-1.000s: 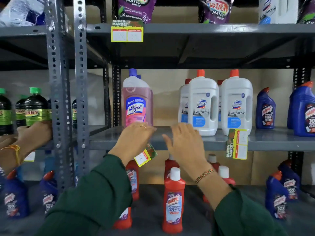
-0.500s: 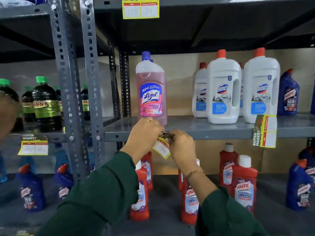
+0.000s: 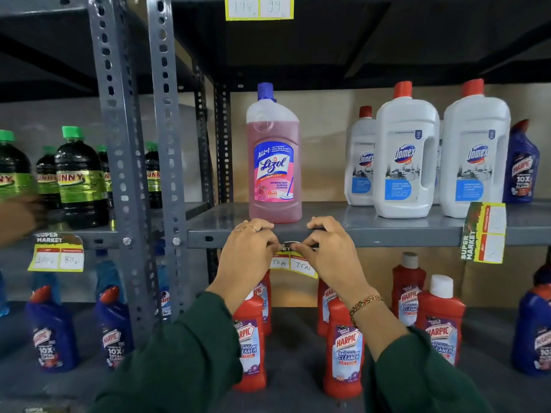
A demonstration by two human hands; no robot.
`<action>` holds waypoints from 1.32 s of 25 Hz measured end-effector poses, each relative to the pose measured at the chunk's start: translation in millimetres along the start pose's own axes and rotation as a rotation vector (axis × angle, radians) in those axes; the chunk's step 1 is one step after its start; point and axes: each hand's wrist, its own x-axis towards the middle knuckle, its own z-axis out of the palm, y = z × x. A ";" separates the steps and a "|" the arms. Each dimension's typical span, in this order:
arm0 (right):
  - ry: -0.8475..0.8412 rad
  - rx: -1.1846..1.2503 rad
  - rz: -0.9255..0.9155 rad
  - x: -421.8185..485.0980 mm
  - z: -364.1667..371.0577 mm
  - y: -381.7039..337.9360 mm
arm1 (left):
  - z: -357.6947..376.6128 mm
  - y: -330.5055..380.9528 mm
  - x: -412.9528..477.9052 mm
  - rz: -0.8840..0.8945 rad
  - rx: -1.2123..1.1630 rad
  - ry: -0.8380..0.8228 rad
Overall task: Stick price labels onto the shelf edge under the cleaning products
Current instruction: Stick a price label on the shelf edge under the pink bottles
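Grey metal shelving (image 3: 372, 234) is being faced, a pink cleaner bottle (image 3: 273, 162) standing above. A price label (image 3: 293, 262) is being pinched against the shelf edge by the left hand (image 3: 247, 257) and right hand (image 3: 331, 254), both narrowed on its top

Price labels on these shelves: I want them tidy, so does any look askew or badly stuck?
Yes. The label under the Domex bottles is turned sideways on the shelf edge, its SUPER MARKET text running vertically. The label under the dark bottles sits level, and so does the one beneath the Lizol bottle.
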 end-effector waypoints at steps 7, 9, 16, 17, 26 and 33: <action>-0.031 -0.008 -0.001 3.3 -2.4 -0.6 | 2.0 -7.0 -4.6 -0.058 -0.099 -0.050; -0.006 -0.040 0.000 4.0 0.5 -2.6 | 5.7 -7.3 -5.4 -0.054 -0.082 0.000; 0.076 -0.013 0.133 15.4 -2.2 -15.5 | 7.2 -4.0 2.7 -0.080 -0.173 0.162; 0.077 -0.027 0.133 15.1 -1.5 -16.8 | 7.5 -3.2 4.0 -0.087 -0.165 0.159; 0.023 -0.290 0.090 22.5 -3.7 8.0 | 18.6 -8.3 5.7 0.002 -0.015 0.157; 0.050 -0.128 -0.014 20.4 -8.8 20.5 | 17.8 -12.0 2.3 -0.125 -0.197 0.260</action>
